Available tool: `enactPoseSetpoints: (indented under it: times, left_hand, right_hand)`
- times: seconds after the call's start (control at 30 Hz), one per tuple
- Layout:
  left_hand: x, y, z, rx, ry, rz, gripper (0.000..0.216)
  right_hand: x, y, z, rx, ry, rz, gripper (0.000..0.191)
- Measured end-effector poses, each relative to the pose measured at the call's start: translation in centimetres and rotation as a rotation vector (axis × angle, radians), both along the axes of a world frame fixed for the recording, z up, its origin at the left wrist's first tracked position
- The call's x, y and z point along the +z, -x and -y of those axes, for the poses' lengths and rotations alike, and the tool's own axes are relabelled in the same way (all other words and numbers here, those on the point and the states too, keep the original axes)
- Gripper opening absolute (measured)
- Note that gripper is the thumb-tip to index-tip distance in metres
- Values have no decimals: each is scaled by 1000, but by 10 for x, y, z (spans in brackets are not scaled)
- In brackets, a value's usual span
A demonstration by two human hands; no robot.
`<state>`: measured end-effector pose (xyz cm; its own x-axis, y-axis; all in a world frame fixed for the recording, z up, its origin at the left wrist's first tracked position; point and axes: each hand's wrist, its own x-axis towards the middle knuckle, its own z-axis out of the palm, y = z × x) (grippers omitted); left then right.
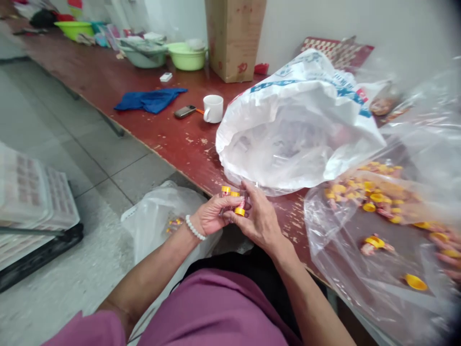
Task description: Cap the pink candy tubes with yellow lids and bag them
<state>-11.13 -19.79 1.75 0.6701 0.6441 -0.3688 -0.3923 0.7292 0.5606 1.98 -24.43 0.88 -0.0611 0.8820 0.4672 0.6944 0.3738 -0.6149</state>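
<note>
My left hand and my right hand meet at the near edge of the red-brown table. Both are closed around a few small bottles with yellow caps. The left hand, with a white bead bracelet at the wrist, holds the bottles. My right hand's fingertips pinch the yellow cap of one bottle. To the right lies a clear plastic bag with several more yellow-capped bottles and loose caps in it. A big white plastic bag stands open just behind my hands.
A second plastic bag with a few bottles hangs below the table edge at my left. Farther back are a white mug, a phone, a blue cloth, green bowls and a cardboard box. A flat tray stack sits on the floor.
</note>
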Motion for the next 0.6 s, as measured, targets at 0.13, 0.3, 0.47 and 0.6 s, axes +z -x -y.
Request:
enactPoseSetpoints:
  times: [0.13,0.3,0.47,0.6]
  left_hand:
    - [-13,32,14,102,5,-68,13]
    - [-29,109,25,165,-77,-216,27]
    - [-84,180,26,208,201,-495,25]
    - [-151,186,22,252,398,-631,13]
  right_hand:
    - [-3,26,3,134,60,88,71]
    - [-4,35,7,153,89,298,79]
    - [-22,-4,5,-142,122,437,43]
    - [-39,-20,0,-138,18,413,26]
